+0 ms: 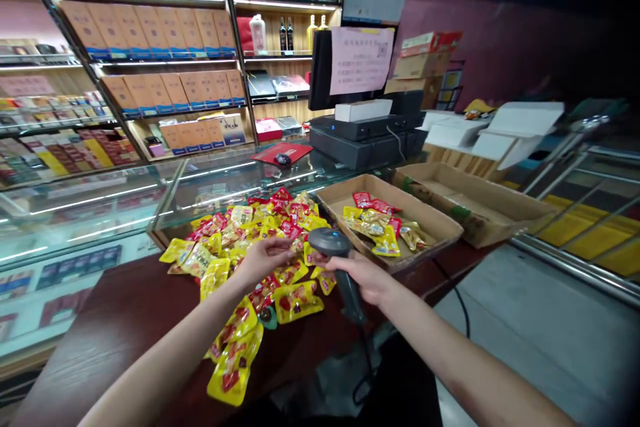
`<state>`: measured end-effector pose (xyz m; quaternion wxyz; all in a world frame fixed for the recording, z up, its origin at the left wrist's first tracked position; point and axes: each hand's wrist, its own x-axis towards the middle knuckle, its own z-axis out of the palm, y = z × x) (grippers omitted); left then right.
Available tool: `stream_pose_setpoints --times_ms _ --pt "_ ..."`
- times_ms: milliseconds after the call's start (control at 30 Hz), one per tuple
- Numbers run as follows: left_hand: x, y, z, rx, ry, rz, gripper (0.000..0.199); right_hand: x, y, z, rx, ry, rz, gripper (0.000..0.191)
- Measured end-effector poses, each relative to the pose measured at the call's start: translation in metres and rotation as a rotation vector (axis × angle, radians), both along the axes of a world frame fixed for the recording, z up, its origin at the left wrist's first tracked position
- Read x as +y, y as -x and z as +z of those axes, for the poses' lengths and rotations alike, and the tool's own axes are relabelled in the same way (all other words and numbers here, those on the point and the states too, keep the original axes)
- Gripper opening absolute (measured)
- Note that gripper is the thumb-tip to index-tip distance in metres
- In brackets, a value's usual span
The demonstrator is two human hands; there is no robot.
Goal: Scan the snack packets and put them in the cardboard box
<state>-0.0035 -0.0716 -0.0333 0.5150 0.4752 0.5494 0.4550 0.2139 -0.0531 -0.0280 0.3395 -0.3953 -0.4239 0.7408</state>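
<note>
Evidently, the right hand [367, 275] gripped a dark-grey, pistol-shaped plastic scanner [348, 285], presumably for easy aiming, while the left hand [267, 257], loosely curled, its hold indeterminable, hung over yellow-and-red plastic packets [299, 301] heaped on the reddish-brown table [125, 307].

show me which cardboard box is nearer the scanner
The left box, with red and yellow packets in it; the right box lies farther from the scanner.
</note>
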Motion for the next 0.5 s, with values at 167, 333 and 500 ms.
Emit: stream_pose_setpoints --times_ms 167,333,500 --pt "-0.042 0.009 -0.038 0.345 -0.135 -0.006 0.030 -0.036 0.006 -0.029 -0.152 -0.112 -0.075 0.018" --pt "-0.066 0.003 -0.055 0.566 -0.246 -0.038 0.035 -0.054 0.007 -0.048 -0.223 -0.162 -0.112 0.014" --pt "-0.077 -0.011 -0.054 0.655 -0.274 -0.039 0.048 -0.059 0.015 -0.049 -0.155 -0.048 -0.154 0.012"
